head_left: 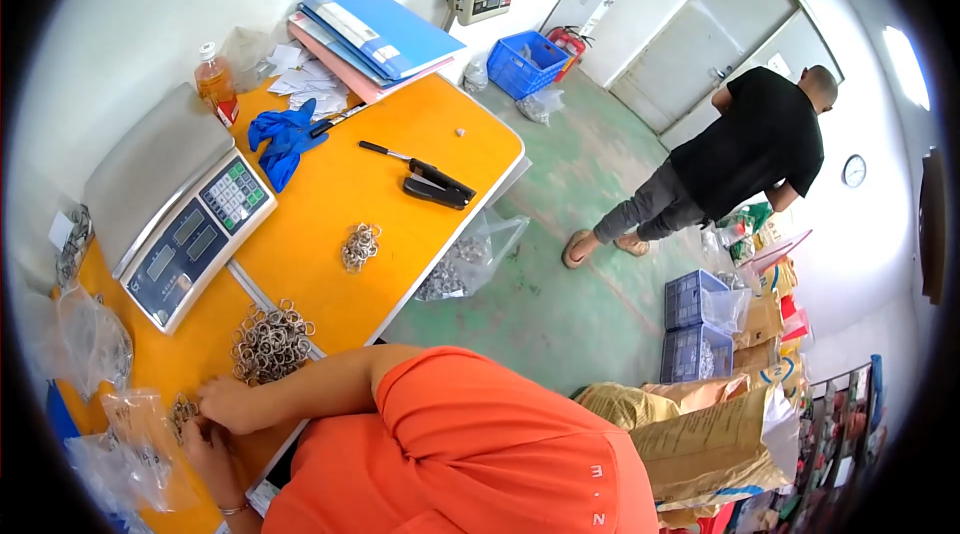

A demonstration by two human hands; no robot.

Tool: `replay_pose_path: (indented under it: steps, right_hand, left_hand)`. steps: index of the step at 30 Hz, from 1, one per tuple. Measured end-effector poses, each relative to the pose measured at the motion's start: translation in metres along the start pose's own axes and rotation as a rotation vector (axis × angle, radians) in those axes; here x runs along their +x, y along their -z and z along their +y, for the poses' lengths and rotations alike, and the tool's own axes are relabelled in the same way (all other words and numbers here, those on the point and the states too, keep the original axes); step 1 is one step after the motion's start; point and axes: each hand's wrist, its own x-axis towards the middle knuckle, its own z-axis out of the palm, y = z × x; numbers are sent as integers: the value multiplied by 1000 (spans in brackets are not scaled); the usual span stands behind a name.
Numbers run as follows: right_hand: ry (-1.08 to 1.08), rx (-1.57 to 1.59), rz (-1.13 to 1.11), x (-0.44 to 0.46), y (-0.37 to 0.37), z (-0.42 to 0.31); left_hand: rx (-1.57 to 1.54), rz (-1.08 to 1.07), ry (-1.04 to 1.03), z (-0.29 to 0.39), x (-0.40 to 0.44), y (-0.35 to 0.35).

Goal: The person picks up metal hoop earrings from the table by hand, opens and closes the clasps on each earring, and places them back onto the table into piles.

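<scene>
My right hand (232,405) is low over the orange table with its fingers bent and pressed together. Close below it, my left hand (207,452), with a bracelet at the wrist, has its fingers drawn in too. Both sets of fingertips meet beside a small cluster of metal rings (183,412); what they pinch is too small to make out. A larger heap of linked-looking metal rings (272,342) lies just beyond my right hand. Farther off is another little pile of rings (360,247). Clear plastic bags (135,444) lie beside my left hand.
On the table (310,194) are a digital scale (185,234), a black stapler (438,184), blue gloves (285,142), folders (375,34) and a bottle (215,84). A person in black (745,139) stands across the room. Crates (695,324) and sacks (710,444) line the floor.
</scene>
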Motion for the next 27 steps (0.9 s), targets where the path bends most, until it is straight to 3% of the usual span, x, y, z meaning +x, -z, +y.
replay_pose_path:
  steps: [2, 5, 9, 11, 18, 23, 25, 27]
  right_hand:
    - [28, 18, 7, 1, -1, -1]
    - [-9, 13, -68, -4, 18, -9]
    - [-25, 26, -3, -9, 27, -13]
    - [-25, 37, 4, -11, 34, -13]
    - [41, -13, 9, -21, 54, -16]
    - [123, 155, 105, -27, 64, -10]
    - [139, 391, 182, -41, 78, -9]
    - [-51, 482, 108, -54, 96, -10]
  left_hand:
    - [-154, -15, 43, -9, -3, -1]
    - [-133, -89, 153, 19, -1, 8]
    - [-166, -81, 151, -7, -2, 0]
    - [-7, -51, -49, -15, -1, -2]
    - [-42, -123, -8, -16, 7, -1]
    - [145, -86, -210, -35, 15, 0]
    - [34, -109, 60, -14, 11, 3]
    - [176, -87, 54, 9, 11, 9]
